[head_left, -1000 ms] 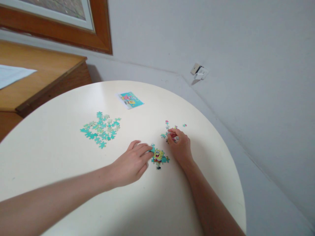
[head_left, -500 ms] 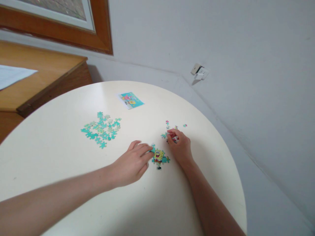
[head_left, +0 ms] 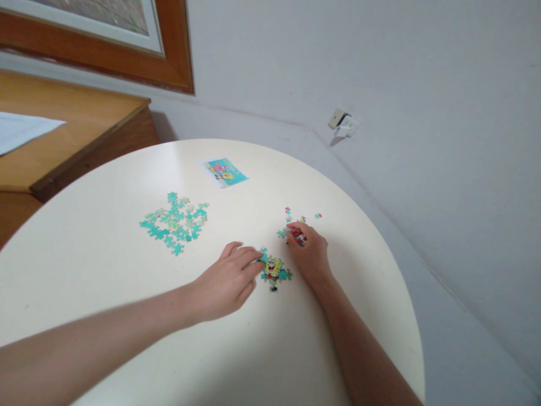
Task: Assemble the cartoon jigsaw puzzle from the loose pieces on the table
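A small joined puzzle patch (head_left: 273, 269) with a yellow cartoon figure lies on the round cream table (head_left: 127, 316). My left hand (head_left: 226, 282) rests flat beside it, fingers stretched, fingertips touching its left edge. My right hand (head_left: 310, 254) is curled, pinching a pink-and-white puzzle piece (head_left: 297, 235) among a few loose pink and teal pieces (head_left: 288, 213). A spread of several loose teal pieces (head_left: 174, 223) lies to the left of my hands.
A small reference picture card (head_left: 225, 171) lies near the table's far edge. A wooden desk (head_left: 76, 129) with a white sheet stands at the left, under a framed picture. The table's rim curves close to my right arm, by the grey wall with a socket (head_left: 342, 123).
My right hand has shifted very slightly over the loose pink pieces. My left hand stays on the joined patch.
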Demonstrator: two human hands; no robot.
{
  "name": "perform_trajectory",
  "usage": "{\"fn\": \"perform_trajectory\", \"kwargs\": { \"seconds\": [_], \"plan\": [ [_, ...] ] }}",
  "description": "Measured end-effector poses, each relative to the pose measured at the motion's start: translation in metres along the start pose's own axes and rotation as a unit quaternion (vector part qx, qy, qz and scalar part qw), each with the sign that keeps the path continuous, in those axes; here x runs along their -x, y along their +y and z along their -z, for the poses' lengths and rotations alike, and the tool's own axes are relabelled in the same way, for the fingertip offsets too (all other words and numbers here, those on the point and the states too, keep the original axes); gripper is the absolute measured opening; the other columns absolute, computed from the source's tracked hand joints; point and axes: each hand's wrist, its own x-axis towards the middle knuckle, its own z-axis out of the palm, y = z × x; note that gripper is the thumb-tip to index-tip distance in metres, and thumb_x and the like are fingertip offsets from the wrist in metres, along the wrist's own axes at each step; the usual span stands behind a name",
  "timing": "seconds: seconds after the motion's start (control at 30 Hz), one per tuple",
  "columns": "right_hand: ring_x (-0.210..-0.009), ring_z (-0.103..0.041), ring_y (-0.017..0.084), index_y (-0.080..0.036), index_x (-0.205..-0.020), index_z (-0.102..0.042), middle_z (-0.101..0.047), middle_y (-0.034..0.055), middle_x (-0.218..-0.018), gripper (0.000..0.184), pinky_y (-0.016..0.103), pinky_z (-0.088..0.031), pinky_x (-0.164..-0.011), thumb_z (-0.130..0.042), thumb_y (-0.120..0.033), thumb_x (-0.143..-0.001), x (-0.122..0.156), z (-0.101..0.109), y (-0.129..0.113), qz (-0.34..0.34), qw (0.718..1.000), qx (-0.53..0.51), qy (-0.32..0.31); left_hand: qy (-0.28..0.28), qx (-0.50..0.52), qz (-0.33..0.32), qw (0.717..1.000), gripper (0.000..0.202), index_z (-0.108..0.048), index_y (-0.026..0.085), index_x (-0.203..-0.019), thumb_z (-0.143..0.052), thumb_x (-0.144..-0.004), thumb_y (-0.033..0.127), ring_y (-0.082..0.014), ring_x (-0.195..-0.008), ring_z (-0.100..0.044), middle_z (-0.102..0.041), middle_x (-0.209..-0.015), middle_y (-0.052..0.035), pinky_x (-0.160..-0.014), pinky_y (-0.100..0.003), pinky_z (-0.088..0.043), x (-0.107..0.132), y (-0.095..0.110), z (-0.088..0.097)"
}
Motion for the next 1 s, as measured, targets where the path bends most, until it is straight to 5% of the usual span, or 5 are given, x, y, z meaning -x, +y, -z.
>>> {"fn": "perform_trajectory", "kwargs": {
  "seconds": [1.0],
  "plan": [
    [-0.07, -0.061, 0.018, -0.02, -0.085, -0.067, -0.07, 0.0051, -0.077, 0.02, 0.034, -0.048, -0.074, -0.051, -0.025, -0.074, -0.0003, 0.0002, -0.0022, 0.013, 1.0, 0.015, -0.018, 0.012, -0.014, -0.014, 1.0, 0.029, -0.06, 0.014, -0.102, -0.036, -0.086, 0.008, -0.0227, -0.107, -0.053, -0.062, -0.111, -0.0113, -0.096, -0.041, -0.035, 0.0002, -0.0009, -0.0016]
  ]
}}
